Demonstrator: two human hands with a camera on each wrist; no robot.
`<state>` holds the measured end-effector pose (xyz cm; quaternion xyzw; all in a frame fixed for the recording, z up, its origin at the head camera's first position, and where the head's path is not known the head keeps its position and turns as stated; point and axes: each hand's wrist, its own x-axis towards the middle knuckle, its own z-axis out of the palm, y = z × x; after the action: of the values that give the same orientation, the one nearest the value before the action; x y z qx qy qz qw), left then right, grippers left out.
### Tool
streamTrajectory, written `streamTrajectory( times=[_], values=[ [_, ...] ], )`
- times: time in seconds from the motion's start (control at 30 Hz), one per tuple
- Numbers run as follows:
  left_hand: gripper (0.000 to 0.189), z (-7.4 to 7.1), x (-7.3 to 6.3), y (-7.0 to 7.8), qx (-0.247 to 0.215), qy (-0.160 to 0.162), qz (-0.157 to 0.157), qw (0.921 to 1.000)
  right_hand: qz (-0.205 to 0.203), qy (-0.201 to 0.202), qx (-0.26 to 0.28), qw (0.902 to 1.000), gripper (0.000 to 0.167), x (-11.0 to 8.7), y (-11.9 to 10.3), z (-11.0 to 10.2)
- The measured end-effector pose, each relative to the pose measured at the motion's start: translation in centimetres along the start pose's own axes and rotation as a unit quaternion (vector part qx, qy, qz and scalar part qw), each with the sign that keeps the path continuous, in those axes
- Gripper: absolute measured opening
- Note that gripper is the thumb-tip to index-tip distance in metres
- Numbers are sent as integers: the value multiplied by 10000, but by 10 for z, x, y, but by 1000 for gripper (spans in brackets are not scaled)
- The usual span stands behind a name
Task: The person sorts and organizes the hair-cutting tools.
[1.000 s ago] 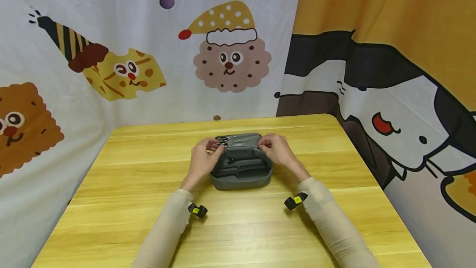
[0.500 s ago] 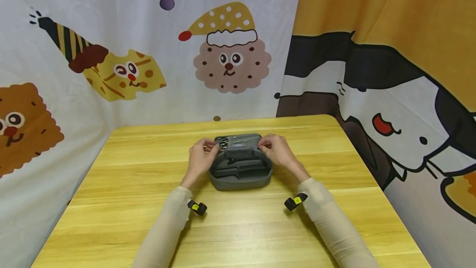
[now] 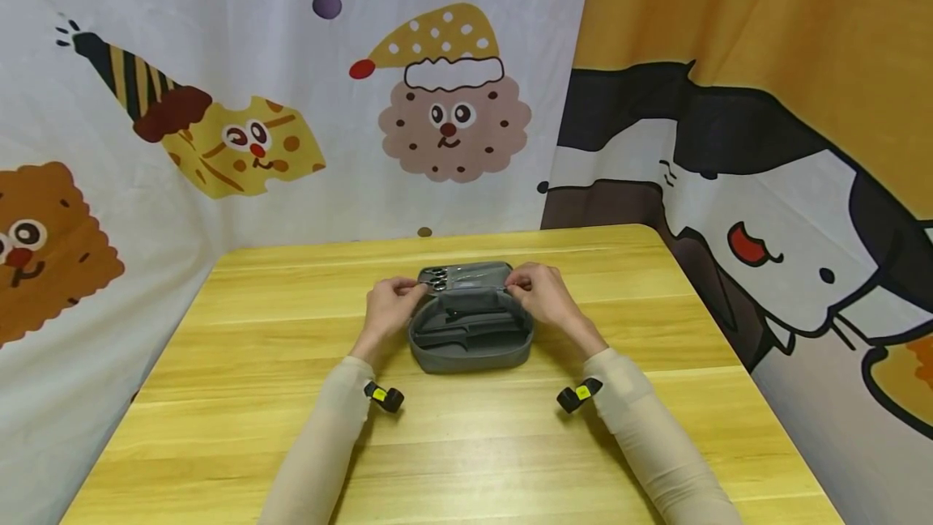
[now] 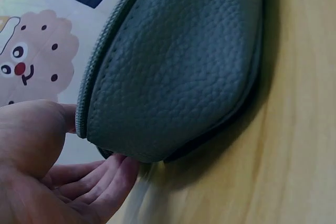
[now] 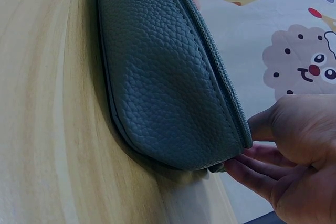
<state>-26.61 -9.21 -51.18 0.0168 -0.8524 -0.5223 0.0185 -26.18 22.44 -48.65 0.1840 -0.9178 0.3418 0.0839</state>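
Observation:
A grey zippered case [image 3: 472,359] stands unzipped on the table, its lid [image 3: 477,275] folded back away from me. Metal tools with ring handles [image 3: 437,279], like small scissors, sit at the left of the lid behind a clear pocket. Dark dividers [image 3: 488,322] split the inside. My left hand [image 3: 386,308] pinches the case's back left corner, thumb on the zipper edge [image 4: 83,114] and fingers underneath. At the back right corner, my right hand [image 3: 548,296] pinches the edge likewise. The pebbled side wall [image 5: 157,77] fills much of the right wrist view.
The wooden table [image 3: 466,460] reaches around the case on all sides. Behind it hangs a printed curtain [image 3: 277,39] with cartoon figures, and another cartoon curtain [image 3: 751,128] is on the right. Each sleeve carries a small black wrist camera [image 3: 384,397].
My left hand has slid slightly left and toward me, its fingers drawing together at the corner and uncovering more of the ring handles. The right hand stays put.

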Motion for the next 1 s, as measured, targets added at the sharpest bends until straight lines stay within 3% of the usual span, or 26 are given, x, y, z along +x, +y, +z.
streamTrajectory(
  times=[0.17, 0.33, 0.77, 0.9, 1.0],
  values=[
    [43, 0, 0, 7, -365, -267, -392, 9982, 26, 12, 25, 10000, 13, 0, 0, 0],
    [43, 0, 3, 7, -555, -369, -475, 9966, -14, 39, 17, 10000, 12, 0, 1, 0],
    [45, 1, 4, 5, -818, -239, -280, 9960, -186, 393, -51, 9990, 11, 3, 1, 3],
    [45, 2, 4, 6, -882, -162, -83, 9959, 8, 507, 261, 9984, 8, 2, 1, 4],
    [45, 3, 4, 6, -917, -111, 47, 9957, 296, 550, 535, 9966, 21, 3, 0, 5]
  ],
)
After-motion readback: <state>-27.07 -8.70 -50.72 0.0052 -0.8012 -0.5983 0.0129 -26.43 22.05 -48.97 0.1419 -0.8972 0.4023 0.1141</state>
